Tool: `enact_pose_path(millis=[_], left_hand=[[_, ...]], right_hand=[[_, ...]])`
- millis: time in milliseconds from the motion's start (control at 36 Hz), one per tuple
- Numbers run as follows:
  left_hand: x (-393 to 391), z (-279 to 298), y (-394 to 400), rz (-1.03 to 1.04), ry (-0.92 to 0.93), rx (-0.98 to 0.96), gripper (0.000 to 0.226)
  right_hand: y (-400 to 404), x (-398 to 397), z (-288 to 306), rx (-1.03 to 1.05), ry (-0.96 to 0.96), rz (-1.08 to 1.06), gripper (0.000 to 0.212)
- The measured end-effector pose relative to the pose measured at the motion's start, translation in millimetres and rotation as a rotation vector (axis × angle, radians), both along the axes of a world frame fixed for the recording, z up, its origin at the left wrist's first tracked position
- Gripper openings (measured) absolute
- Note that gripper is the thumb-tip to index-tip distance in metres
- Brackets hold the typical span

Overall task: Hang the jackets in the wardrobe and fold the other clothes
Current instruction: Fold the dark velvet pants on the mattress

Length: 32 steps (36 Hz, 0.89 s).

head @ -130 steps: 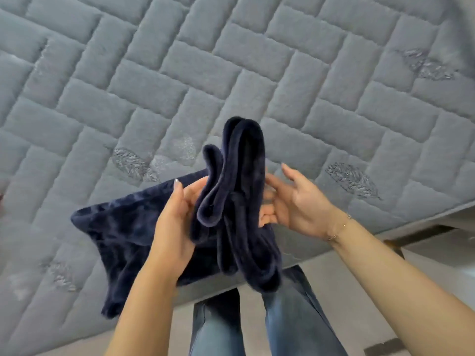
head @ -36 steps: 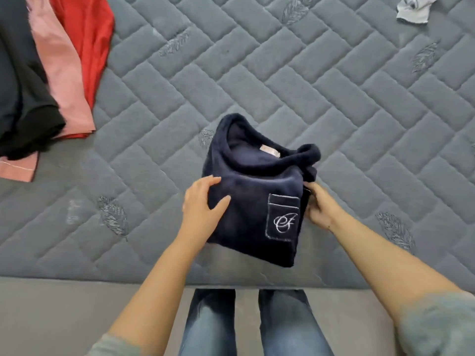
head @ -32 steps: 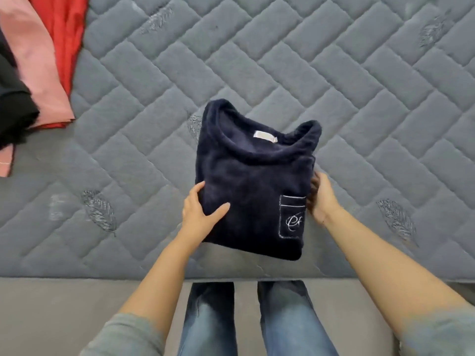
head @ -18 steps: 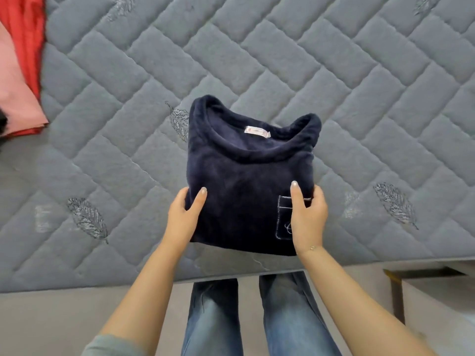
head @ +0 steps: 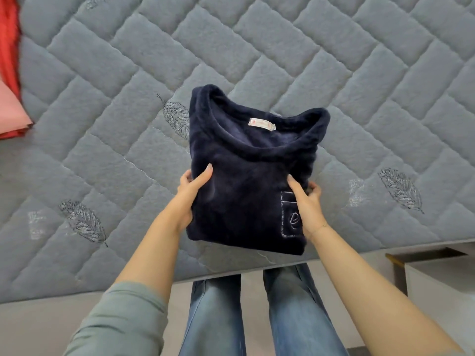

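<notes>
Over the bed [head: 334, 73], I am gripping the folded navy fleece top [head: 246, 191] with my left hand [head: 189, 191] and right hand [head: 307, 204] at its sides.

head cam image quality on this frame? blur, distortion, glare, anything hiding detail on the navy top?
Head view: wide-angle bowing, the bed edge slants and quilt lines curve toward the borders; light is soft and even, no glare, only a faint shadow under the folded navy top; centre is sharp, neck label visible but unreadable; red garment at the left edge is smeared; right hand covers part of the pocket embroidery; left hand sharp.
</notes>
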<state>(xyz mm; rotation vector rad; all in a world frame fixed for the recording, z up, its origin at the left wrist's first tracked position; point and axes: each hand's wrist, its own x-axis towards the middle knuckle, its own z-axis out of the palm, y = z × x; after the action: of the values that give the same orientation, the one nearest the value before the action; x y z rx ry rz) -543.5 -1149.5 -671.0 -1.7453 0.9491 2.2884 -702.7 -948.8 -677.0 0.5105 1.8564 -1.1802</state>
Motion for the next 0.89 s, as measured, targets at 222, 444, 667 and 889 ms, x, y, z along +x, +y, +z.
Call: enact_pose_path(millis=[222, 444, 667, 889], left_hand=[[4.1, 16.8, 19.1, -0.097, 0.052, 0.016, 0.058], [11.4, 114.9, 92.3, 0.174, 0.141, -0.058, 0.052], [70.7, 224.4, 178.0, 0.522, 0.135, -0.257, 0.084], [179.4, 335.2, 271.7, 0.830, 0.022, -0.420, 0.083]], right_hand=[[-1.5, -30.3, 15.1, -0.161, -0.269, 0.236, 0.081], [5.0, -56.1, 93.8, -0.185, -0.305, 0.557, 0.073], [-9.7, -26.8, 206.2, -0.295, -0.232, 1.040, 0.054], [-8.4, 93.1, 310.6, -0.508, -0.211, 1.380, 0.068]])
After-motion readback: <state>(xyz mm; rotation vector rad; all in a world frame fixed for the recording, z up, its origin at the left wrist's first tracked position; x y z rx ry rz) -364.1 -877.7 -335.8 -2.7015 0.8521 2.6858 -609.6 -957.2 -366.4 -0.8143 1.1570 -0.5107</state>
